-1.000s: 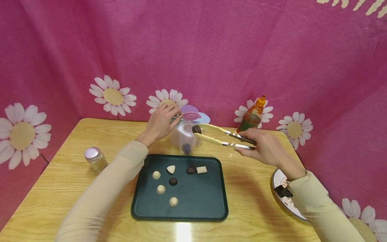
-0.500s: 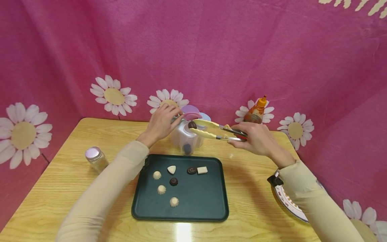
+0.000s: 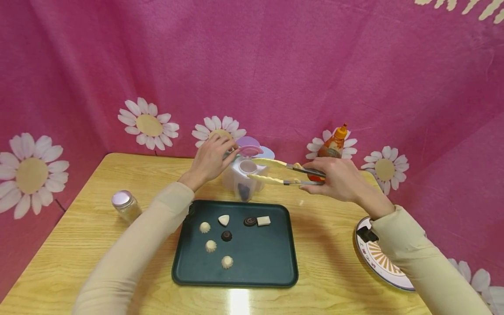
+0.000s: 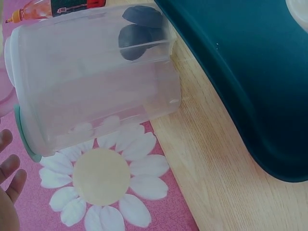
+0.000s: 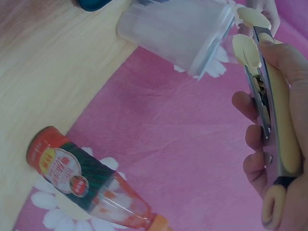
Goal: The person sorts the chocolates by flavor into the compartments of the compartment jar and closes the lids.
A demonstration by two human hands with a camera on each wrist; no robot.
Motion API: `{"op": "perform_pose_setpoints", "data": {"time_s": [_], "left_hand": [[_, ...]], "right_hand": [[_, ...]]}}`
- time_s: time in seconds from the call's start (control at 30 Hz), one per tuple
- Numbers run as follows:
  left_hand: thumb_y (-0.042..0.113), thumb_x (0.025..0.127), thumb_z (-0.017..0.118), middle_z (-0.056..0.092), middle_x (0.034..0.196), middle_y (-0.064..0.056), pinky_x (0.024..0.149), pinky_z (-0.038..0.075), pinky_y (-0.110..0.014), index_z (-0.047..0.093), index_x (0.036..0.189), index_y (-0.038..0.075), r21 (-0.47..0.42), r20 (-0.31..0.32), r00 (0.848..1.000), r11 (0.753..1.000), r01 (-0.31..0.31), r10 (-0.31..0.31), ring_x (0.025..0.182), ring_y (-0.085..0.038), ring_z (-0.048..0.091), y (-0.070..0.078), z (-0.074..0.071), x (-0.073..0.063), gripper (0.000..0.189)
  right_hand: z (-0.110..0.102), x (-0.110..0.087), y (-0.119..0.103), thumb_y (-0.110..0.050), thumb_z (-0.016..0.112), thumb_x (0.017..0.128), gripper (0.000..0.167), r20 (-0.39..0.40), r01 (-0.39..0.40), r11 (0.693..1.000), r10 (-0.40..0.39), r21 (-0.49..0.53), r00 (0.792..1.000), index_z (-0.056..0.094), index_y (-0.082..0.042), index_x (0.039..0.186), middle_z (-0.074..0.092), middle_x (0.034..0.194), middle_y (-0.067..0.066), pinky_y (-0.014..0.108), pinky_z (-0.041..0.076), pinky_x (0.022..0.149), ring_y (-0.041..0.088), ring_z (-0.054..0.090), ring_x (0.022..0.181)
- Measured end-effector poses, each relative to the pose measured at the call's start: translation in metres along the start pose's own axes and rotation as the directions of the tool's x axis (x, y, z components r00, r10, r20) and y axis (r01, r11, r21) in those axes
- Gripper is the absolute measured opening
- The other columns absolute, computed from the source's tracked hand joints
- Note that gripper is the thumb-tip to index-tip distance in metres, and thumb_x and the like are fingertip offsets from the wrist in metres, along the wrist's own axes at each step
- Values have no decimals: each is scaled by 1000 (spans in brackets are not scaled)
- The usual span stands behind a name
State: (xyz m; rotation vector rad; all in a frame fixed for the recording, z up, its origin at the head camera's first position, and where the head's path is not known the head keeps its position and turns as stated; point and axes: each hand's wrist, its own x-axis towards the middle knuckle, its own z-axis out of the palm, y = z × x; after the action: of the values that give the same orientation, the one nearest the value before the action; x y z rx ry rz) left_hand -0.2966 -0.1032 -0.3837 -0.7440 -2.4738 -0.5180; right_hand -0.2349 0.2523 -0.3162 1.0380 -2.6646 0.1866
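My left hand [image 3: 212,156] is at the back of a clear plastic container [image 3: 244,186], its fingertips at a raised pink lid [image 3: 250,151]. In the left wrist view, its lower fingers [image 4: 14,185] are bent beside the green rim. My right hand [image 3: 338,178] grips yellow-tipped tongs [image 3: 289,169], arms apart and nothing between the tips, over the container's round opening. Through the front wall of the container show dark chocolates [image 4: 134,41]. Light and dark chocolates [image 3: 226,236] lie on a dark green tray [image 3: 267,267] in front.
A red sauce bottle [image 3: 332,146] with an orange cap stands behind my right hand. To the left is a glass jar [image 3: 127,207] with a pale lid. A patterned plate [image 3: 370,256] with a dark piece [image 3: 367,234] sits at the right, partly under my sleeve.
My right hand has moved the tongs left over the opening. The dark chocolate has left their tips, and the dark shape inside the container looks bigger. My left hand stays put.
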Motion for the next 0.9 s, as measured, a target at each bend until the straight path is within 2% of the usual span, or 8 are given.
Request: {"op": "perform_pose_setpoints", "data": {"time_s": [0.07, 0.13, 0.3, 0.4, 0.63, 0.9], "left_hand": [[26, 103, 69, 73, 109, -9, 97, 55, -44, 72, 112, 10, -3, -3, 1000, 1000, -1, 1, 109, -29, 61, 0, 0, 0, 19], [27, 103, 69, 73, 109, -9, 96, 55, -44, 72, 112, 10, -5, -5, 1000, 1000, -2, 2, 109, -29, 61, -1, 0, 1, 19], [27, 103, 69, 73, 109, -9, 95, 55, -43, 72, 113, 11, -7, -7, 1000, 1000, 2, -2, 108, -29, 60, -1, -1, 1, 19], [27, 102, 69, 73, 110, -9, 96, 55, -43, 72, 114, 11, -2, -3, 1000, 1000, 5, -5, 109, -29, 61, -1, -1, 1, 20], [27, 101, 71, 73, 109, -9, 95, 55, -43, 72, 113, 11, 0, 7, 1000, 1000, 13, -13, 109, -29, 60, -1, 0, 0, 20], [27, 102, 69, 73, 107, -9, 91, 55, -42, 72, 112, 11, -10, 1, 1000, 1000, 8, -8, 104, -28, 60, 0, 1, -1, 19]], "right_hand": [[-6, -3, -5, -41, 90, 80, 48, 25, 5, 1000, -5, -10, 1000, 79, -13, 117, 76, 91, 0, 25, 38, 52, 7, 50, 64], [-10, -5, -11, -42, 90, 80, 46, 44, 28, 999, -27, -29, 999, 80, -15, 115, 76, 91, -2, 27, 43, 54, 7, 55, 66], [-8, -10, -21, -45, 90, 80, 44, 89, 131, 989, -125, -61, 988, 80, -15, 110, 78, 96, -2, 34, 58, 65, 12, 69, 77], [0, -14, -25, -46, 88, 82, 43, 130, 175, 982, -166, -63, 978, 80, -16, 110, 78, 95, -4, 34, 59, 70, 12, 70, 79], [22, -16, -32, -44, 88, 82, 40, 251, 160, 986, -142, -53, 957, 80, -17, 110, 73, 91, -6, 21, 48, 59, 3, 59, 70], [42, -20, -35, -44, 89, 81, 39, 278, 197, 979, -173, -60, 945, 80, -18, 109, 75, 91, -6, 21, 48, 58, 8, 66, 76]]}}
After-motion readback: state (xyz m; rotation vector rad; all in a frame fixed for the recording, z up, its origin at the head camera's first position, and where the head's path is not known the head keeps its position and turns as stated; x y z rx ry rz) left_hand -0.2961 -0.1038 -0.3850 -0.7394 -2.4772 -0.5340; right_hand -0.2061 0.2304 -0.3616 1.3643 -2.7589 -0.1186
